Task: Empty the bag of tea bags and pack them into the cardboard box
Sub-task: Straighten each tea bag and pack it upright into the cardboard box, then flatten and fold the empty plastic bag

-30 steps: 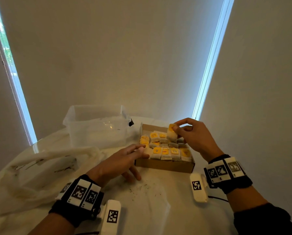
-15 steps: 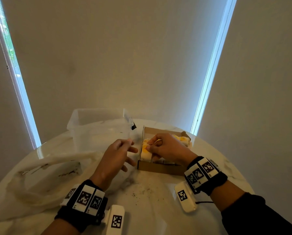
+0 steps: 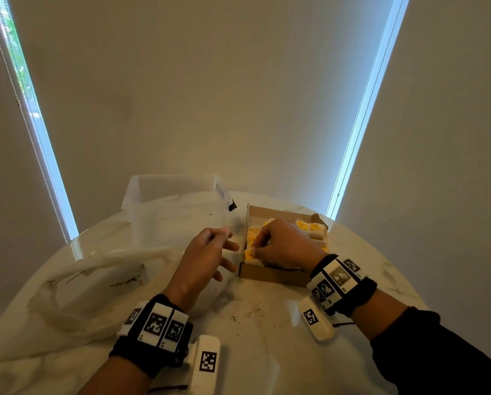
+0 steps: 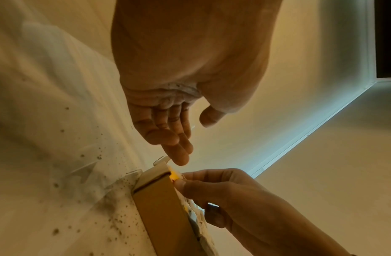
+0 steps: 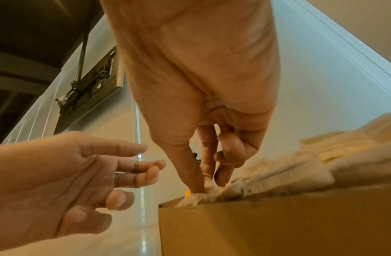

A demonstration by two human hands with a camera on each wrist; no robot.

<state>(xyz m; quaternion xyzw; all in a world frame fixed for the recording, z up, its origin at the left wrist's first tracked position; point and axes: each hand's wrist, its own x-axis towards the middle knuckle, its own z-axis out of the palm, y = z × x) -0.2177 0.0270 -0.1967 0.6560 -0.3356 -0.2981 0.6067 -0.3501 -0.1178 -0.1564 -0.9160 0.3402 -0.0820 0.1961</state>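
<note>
At the cardboard box's (image 3: 270,273) near-left corner, my right hand (image 3: 284,243) pinches a tea bag (image 5: 208,188) down; left hand (image 3: 204,252) hovers slack, empty. Risk: forcing tears paper.

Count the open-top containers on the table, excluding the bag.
2. The clear plastic tub sits far left on the table; the cardboard box stands right of it, under the right hand pinching a tea bag. None seems hidden.
</note>
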